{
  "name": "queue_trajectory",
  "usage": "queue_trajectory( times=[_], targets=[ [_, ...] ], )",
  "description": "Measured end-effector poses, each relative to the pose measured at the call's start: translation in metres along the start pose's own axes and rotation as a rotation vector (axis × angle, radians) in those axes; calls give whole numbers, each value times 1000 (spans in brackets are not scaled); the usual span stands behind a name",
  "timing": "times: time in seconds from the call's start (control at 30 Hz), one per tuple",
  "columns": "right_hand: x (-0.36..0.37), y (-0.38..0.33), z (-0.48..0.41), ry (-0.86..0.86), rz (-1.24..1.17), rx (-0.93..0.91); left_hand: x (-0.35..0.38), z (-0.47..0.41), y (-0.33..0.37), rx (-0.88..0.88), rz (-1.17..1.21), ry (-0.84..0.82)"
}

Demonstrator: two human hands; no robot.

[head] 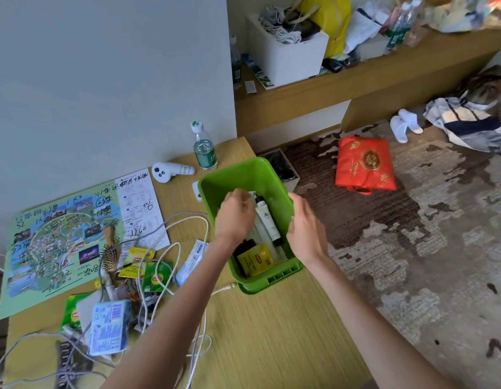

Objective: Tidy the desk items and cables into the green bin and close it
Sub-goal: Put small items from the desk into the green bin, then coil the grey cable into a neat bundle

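Note:
The open green bin (235, 171) stands at the desk's right edge. Inside lie a white tube with a black cap (267, 220), a yellow tea packet (254, 261) and something black. My left hand (235, 217) hovers inside the bin with its fingers curled downward; blur hides whether it holds anything. My right hand (306, 228) grips the bin's right wall, thumb inside. On the desk to the left lie white cables (184, 220), a hairbrush (110, 254), green and yellow tea packets (156, 276) and a blue packet (110, 327).
A white controller (170, 171) and a water bottle (204, 150) stand behind the bin near the wall. A marked-up map sheet (55, 240) covers the desk's left side. A power strip (66, 357) lies at the front left. A red bag (365, 164) sits on the carpet.

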State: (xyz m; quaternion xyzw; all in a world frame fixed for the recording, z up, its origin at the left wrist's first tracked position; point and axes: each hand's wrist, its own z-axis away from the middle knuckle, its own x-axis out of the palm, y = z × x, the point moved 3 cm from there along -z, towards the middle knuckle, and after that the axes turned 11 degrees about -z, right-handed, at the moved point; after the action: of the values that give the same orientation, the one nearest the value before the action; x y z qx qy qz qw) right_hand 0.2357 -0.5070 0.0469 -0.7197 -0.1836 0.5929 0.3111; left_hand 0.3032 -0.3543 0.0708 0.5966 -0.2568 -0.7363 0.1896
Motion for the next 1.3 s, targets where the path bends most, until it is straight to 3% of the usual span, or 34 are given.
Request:
queue_trajectory(
  times=[0.13,0.3,0.63,0.8,0.97,1.13,1.3],
  targets=[
    [-2,-8,-1,30,126,-62,-33,24,-29,66,55,122],
    [7,-45,15,36,122,-197,-49,67,-98,-61,94,178],
    [89,-114,104,-200,-97,-617,3,172,-183,-194,-226,-172],
    [128,-90,126,-550,1,-455,30,196,-187,-147,-345,-281],
    [140,-74,131,-787,-71,-389,27,200,-187,-141,-274,-204],
    [140,-82,121,-712,-89,-396,-1,195,-174,-89,-99,-171],
    [126,-105,94,-652,-143,-394,-51,186,-158,-1,-119,22]
  ],
)
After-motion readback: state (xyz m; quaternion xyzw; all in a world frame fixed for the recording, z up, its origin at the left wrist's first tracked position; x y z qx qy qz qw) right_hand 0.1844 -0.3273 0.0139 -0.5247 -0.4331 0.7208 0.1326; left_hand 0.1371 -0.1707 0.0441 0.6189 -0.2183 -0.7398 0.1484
